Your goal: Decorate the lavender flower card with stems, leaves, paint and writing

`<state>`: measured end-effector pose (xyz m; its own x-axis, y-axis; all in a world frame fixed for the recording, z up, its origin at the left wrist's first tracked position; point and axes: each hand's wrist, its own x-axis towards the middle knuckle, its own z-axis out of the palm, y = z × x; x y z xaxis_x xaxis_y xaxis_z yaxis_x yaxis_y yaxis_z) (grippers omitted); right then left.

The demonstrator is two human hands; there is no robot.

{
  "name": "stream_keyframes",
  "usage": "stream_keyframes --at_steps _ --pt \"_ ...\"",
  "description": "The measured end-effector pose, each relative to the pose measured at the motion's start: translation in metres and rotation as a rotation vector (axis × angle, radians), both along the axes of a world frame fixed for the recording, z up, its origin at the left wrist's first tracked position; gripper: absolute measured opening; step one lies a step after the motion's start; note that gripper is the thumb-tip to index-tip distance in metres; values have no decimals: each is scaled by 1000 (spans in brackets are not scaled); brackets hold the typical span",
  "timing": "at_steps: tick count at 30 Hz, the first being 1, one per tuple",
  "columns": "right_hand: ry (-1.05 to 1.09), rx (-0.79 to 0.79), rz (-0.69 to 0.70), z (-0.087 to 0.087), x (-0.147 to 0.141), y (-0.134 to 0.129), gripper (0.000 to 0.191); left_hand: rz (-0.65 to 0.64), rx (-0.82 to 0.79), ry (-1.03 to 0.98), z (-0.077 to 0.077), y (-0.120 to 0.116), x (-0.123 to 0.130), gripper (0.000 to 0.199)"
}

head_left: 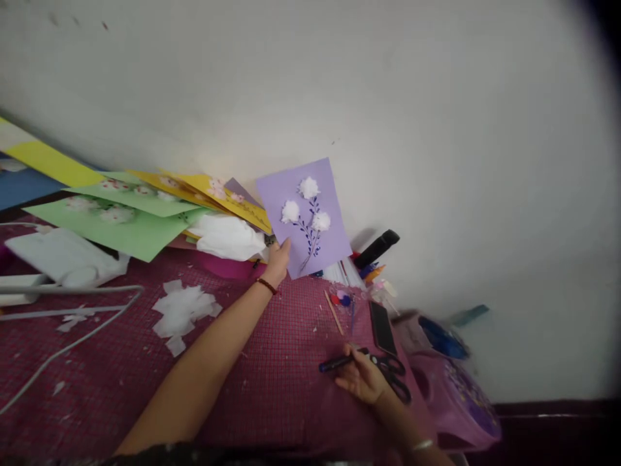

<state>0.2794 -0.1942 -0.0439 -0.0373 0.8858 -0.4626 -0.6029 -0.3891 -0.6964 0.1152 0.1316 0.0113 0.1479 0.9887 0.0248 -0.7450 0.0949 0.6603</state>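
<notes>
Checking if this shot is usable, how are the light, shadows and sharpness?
In the head view: soft light, no harsh glare on the wall; white flowers on the purple card nearly washed out; faint shadow left of the black tube; green cards slightly blurred; upper right corner dark.

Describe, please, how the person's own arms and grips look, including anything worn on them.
The left grip is ungloved, with a thin, dark reddish bracelet at the wrist. The right grip is also ungloved, with a pale, shiny bangle. No sleeve shows on either side.
</notes>
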Motion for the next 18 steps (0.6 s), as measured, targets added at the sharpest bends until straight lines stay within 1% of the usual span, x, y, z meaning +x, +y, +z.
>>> stream_keyframes --at_steps 2,5,7,9,11,13,14,15,16,17,18 --pt "-27 -1 -28 2 -7 -3 31 7 -14 26 -5 -2 9 23" --pt "-72 -19 -59 6 -12 -7 33 36 -2 81 -6 -2 16 16" --pt "-140 -5 -84 11 -11 -3 35 75 31 122 -5 0 15 11" --pt "-276 82 -103 20 -5 10 35 113 71 161 -3 2 8 11" --pt "-509 229 -72 31 1 30 31 144 107 197 -1 3 -1 12" --pt "-912 386 6 40 7 55 18 163 140 228 3 1 -11 14" --pt "-1129 484 36 43 10 67 16 170 156 242 6 -1 -16 15" --pt "-1320 552 149 45 11 77 23 174 169 258 8 -4 -22 17" --pt "-1498 562 285 45 12 87 34 178 179 276 11 -7 -28 17" --pt "-1632 546 412 44 11 95 43 179 186 295 14 -11 -35 18" --pt "-1711 522 456 43 10 101 46 175 192 315 17 -16 -42 19"
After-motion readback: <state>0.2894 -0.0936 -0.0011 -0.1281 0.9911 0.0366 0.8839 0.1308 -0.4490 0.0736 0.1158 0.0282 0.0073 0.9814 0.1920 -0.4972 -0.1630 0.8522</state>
